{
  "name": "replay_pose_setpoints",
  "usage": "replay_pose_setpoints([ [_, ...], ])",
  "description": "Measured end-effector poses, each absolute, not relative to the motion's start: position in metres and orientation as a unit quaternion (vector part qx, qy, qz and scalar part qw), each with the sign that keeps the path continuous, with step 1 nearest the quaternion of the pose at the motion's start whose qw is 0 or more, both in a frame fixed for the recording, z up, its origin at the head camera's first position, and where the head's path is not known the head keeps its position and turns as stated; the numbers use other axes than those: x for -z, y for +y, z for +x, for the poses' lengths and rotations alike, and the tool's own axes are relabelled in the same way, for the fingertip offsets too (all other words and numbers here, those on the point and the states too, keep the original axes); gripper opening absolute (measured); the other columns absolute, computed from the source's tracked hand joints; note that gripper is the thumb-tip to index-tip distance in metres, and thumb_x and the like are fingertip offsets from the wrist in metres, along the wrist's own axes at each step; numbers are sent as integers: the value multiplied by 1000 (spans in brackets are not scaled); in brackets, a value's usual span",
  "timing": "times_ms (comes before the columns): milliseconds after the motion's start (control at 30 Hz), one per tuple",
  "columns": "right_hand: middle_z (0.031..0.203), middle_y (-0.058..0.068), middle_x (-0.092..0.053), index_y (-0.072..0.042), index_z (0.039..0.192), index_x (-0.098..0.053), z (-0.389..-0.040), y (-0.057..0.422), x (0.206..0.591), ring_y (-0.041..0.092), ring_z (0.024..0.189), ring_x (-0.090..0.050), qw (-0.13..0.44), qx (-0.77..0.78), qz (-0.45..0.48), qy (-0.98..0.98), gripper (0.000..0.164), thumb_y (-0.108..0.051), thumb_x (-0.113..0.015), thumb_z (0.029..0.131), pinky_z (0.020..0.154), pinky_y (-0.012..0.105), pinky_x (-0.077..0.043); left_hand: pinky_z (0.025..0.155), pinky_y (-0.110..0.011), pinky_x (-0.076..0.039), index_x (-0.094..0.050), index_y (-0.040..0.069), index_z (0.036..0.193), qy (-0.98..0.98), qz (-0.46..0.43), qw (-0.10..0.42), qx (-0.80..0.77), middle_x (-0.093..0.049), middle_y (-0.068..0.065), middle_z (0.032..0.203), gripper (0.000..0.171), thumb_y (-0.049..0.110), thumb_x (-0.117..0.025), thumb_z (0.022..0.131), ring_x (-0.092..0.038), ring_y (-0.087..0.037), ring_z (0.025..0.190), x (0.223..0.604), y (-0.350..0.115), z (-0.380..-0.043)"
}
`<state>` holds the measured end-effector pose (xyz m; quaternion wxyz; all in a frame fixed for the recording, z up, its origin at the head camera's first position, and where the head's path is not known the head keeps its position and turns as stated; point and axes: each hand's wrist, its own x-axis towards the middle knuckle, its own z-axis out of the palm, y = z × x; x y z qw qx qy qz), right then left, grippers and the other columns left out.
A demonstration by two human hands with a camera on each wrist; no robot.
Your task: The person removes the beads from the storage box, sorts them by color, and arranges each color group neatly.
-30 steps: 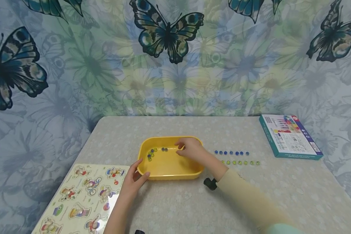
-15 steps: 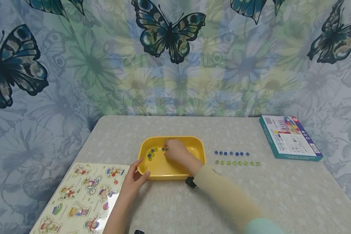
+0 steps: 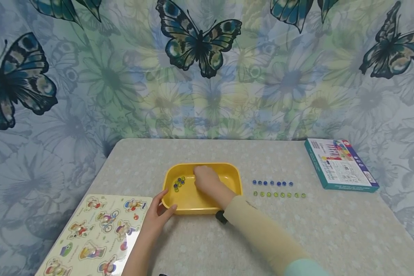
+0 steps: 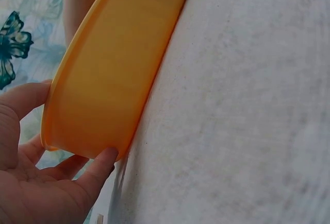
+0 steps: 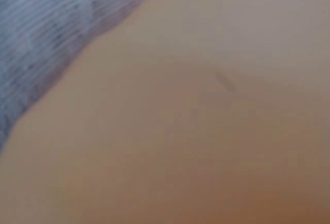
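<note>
My left hand [image 3: 157, 211] grips the left end of a shallow yellow plastic tray [image 3: 196, 211]. In the left wrist view its fingers and thumb [image 4: 100, 168] spread round the end wall and rim of the tray. My right hand [image 3: 208, 182] reaches into the tray near its back wall, knuckles up and fingers bent down. Its fingertips are hidden, so I cannot tell what they hold. Left of it in the tray lies a small cluster of blue and yellow-green marbles [image 3: 179, 184]. The right wrist view shows only blurred skin and a strip of greyish surface.
Right of the tray lie a row of blue marbles [image 3: 272, 183] and, nearer me, a row of yellow-green marbles [image 3: 282, 194]. A flat teal-edged box [image 3: 341, 165] sits at the back right. A cream picture board [image 3: 93, 234] lies front left beside my left arm.
My right hand has moved left and down into the tray, over where two blue marbles lay; they no longer show there. The cluster shows another blue marble. My left hand keeps its grip.
</note>
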<state>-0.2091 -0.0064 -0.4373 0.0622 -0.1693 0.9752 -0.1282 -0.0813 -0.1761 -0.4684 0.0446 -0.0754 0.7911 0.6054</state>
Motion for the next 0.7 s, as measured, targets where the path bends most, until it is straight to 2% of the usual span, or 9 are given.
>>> replay_pose_setpoints([
  [67,74,1,-58,-11,85,-62,-210,-6,438,14,65,-52,60,115,-172,976,6,-6,-58,87,55,28,-46,106,-47,-31,-34,30,141,792,-73,43,-605,-26,-2,150,63,29,-66,87,-34,-30,133,468,-176,-82],
  [200,70,1,-55,-11,78,-58,-211,-5,436,15,62,-51,58,101,-170,979,11,-7,-58,88,52,27,-45,106,-47,-31,-35,30,141,790,-65,42,-609,-26,-2,150,62,29,-66,87,-34,-30,134,466,-174,-84],
  [400,73,3,-58,-11,76,-57,-213,-3,431,17,67,-57,32,80,-171,982,13,-4,-56,87,56,31,-49,107,-47,-29,-34,32,141,793,-66,42,-604,-25,-1,151,63,32,-66,87,-34,-29,134,466,-176,-86],
  [700,70,2,-57,-11,73,-57,-207,-2,436,16,64,-54,59,79,-165,981,17,-2,-55,87,51,30,-47,107,-48,-28,-33,31,142,796,-71,50,-598,-25,-3,151,65,33,-66,87,-32,-31,135,468,-177,-81],
])
